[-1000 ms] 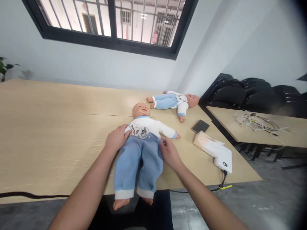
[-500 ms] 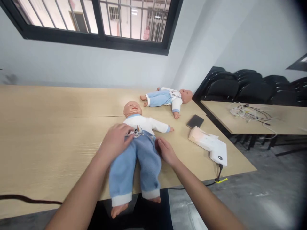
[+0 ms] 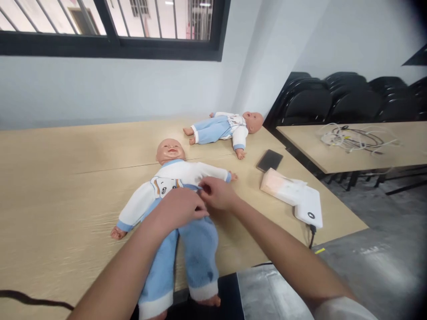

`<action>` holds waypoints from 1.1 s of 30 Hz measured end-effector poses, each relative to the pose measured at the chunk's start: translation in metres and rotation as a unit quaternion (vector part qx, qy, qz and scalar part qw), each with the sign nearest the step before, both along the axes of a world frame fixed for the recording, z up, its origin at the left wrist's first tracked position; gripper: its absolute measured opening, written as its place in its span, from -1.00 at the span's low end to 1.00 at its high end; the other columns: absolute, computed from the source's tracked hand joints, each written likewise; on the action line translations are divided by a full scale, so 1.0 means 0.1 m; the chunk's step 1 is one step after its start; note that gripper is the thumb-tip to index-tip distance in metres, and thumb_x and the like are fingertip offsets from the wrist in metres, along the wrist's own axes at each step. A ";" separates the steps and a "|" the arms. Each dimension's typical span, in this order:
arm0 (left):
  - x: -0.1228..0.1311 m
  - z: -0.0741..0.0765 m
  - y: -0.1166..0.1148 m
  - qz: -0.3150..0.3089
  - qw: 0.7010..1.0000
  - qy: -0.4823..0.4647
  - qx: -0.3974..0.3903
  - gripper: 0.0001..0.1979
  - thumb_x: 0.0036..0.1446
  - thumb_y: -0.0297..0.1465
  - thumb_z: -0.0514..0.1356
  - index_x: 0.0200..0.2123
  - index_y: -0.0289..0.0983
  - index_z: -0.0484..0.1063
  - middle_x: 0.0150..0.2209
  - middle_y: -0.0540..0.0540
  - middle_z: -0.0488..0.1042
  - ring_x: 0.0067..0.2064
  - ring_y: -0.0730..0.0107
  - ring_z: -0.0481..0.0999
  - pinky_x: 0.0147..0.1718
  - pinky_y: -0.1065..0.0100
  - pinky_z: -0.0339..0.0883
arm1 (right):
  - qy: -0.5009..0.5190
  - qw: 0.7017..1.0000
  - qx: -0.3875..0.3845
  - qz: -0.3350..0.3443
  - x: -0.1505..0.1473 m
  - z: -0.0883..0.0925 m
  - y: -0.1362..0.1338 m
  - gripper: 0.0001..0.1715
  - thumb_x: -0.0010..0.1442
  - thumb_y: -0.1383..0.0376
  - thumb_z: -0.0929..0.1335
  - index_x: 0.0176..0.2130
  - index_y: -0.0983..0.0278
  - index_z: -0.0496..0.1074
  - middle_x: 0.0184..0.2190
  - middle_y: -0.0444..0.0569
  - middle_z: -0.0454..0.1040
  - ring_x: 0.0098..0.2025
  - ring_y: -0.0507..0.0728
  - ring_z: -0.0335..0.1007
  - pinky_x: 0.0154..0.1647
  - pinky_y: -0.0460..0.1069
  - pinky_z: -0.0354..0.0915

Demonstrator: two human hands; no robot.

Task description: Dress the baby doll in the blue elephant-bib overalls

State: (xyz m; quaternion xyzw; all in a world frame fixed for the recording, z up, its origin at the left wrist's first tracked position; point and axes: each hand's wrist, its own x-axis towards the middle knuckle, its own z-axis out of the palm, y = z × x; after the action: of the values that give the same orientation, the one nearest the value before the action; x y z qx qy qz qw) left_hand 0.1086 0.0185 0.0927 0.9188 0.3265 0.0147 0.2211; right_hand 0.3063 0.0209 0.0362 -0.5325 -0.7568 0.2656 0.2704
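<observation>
A baby doll [image 3: 171, 151] lies on its back, head away from me, in a white top with blue cuffs and blue trousers [image 3: 200, 244] with white hems. My left hand [image 3: 182, 206] is closed over the front of the trouser waist, its fingertips partly hidden. At the right side of the same waist, my right hand [image 3: 218, 193] pinches the cloth with curled fingers. The two hands nearly meet. A cartoon face print [image 3: 165, 186] shows on the top just beyond my left hand. The doll's feet reach over the table's front edge.
A second doll [image 3: 213, 129] in similar clothes lies at the back of the table [image 3: 50, 200]. To the right are a phone [image 3: 269, 160], a tissue pack [image 3: 282, 186] and a white power bank [image 3: 308, 209] with a cable. Coiled cables [image 3: 353, 138] lie on another table near stacked black chairs [image 3: 310, 102].
My left hand has moved right across the waist, uncovering the doll's arm and print. My right hand has moved up and left onto the waistband. The view has shifted, and the doll appears further left.
</observation>
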 end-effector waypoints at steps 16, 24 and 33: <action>0.12 0.40 0.61 0.108 0.986 0.124 -0.016 -0.86 0.10 -0.38 0.23 -0.34 -0.10 0.63 -0.35 -0.01 0.62 -0.30 0.26 0.51 -0.31 0.28 0.24 | 0.000 0.992 -0.033 -0.122 -0.16 0.12 -0.32 -0.84 0.21 0.25 0.43 -0.17 0.22 0.52 -0.38 -0.10 0.56 -0.38 0.08 0.42 -0.36 -0.04 0.17; 0.07 0.38 0.70 0.059 0.989 0.086 -0.107 -0.69 0.11 -0.28 0.31 -0.05 -0.11 0.62 -0.14 0.03 0.65 -0.22 0.38 0.54 -0.30 0.43 0.24 | -0.007 0.990 -0.058 -0.125 -0.08 0.21 -0.37 -0.93 0.18 0.26 0.43 -0.31 0.22 0.53 -0.40 -0.11 0.58 -0.38 0.08 0.43 -0.39 -0.05 0.16; -0.03 0.32 0.64 0.041 0.992 0.035 -0.117 -0.77 0.25 -0.24 0.16 -0.23 -0.14 0.62 -0.29 0.06 0.62 -0.30 0.39 0.48 -0.38 0.39 0.19 | 0.187 0.971 -0.139 -0.057 -0.02 0.11 -0.28 -0.77 0.30 0.17 0.36 -0.28 0.25 0.55 -0.35 -0.06 0.58 -0.34 0.11 0.43 -0.32 -0.01 0.29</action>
State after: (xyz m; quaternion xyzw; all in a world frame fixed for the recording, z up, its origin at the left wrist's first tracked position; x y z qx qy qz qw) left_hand 0.1057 0.0822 0.1251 0.8724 0.3707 -0.0469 0.3149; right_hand 0.3047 -0.0071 0.0467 -0.5484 -0.6168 0.4470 0.3450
